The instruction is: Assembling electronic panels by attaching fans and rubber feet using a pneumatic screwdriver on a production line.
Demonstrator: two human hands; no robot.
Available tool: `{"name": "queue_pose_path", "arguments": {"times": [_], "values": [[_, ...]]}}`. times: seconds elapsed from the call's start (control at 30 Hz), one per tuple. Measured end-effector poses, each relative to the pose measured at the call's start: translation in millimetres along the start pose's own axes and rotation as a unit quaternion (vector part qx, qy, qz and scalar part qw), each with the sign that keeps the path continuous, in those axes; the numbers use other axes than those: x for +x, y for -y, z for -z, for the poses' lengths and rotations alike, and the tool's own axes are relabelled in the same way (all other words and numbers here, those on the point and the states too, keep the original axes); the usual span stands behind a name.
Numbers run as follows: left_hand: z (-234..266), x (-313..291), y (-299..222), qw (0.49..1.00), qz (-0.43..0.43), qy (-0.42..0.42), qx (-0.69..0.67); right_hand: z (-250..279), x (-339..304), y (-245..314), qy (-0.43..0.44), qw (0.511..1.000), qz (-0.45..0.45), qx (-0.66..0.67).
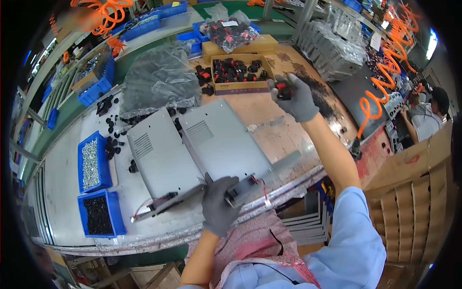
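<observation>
My right hand (298, 98), beside the box (240, 87), clamps its fingers on a part (284, 90); nearer than the box, my left hand (219, 204) touches a panel (233, 139), finger closure unclear.

The right hand (300, 101) partly hides a red-and-black part (284, 90).

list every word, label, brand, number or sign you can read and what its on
No text is readable.
Open carton, front: small print, too blurred to read.
White label on the clear plastic bag: too small to read.
White sheet, upper right: too small to read.
Two grey metal panels: no print visible.
</observation>
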State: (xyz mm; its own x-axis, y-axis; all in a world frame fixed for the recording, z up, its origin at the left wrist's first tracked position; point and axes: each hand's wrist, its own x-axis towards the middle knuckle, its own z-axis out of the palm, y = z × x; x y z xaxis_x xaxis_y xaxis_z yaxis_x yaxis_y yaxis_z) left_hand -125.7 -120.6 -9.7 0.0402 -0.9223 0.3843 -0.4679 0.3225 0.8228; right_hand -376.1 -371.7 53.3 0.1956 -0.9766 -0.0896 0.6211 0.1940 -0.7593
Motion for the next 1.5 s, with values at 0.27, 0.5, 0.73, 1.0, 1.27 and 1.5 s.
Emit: {"name": "queue_pose_path", "arguments": {"times": [0.27,0.5,0.73,1.0,1.27,1.5], "values": [[-7,-7,9,0.999,0.025,-0.015,-0.036,-41,-216,30,-0.002,0.964,0.062,-0.257],[3,-6,-3,0.999,0.032,-0.011,-0.015,-52,-277,-44,0.057,0.897,-0.226,-0.375],[41,-9,-40,0.949,0.104,0.019,-0.296,-99,-255,-93,0.104,0.756,0.306,-0.570],[59,9,-68,0.936,0.111,0.155,-0.295,-116,-241,-93,0.090,0.595,0.465,-0.649],[37,5,-73,0.967,0.064,0.013,-0.244,-112,-232,-69,0.089,0.644,0.382,-0.657],[34,7,-69,0.996,0.040,-0.013,-0.083,-110,-222,-62,0.085,0.698,0.269,-0.658]]}}
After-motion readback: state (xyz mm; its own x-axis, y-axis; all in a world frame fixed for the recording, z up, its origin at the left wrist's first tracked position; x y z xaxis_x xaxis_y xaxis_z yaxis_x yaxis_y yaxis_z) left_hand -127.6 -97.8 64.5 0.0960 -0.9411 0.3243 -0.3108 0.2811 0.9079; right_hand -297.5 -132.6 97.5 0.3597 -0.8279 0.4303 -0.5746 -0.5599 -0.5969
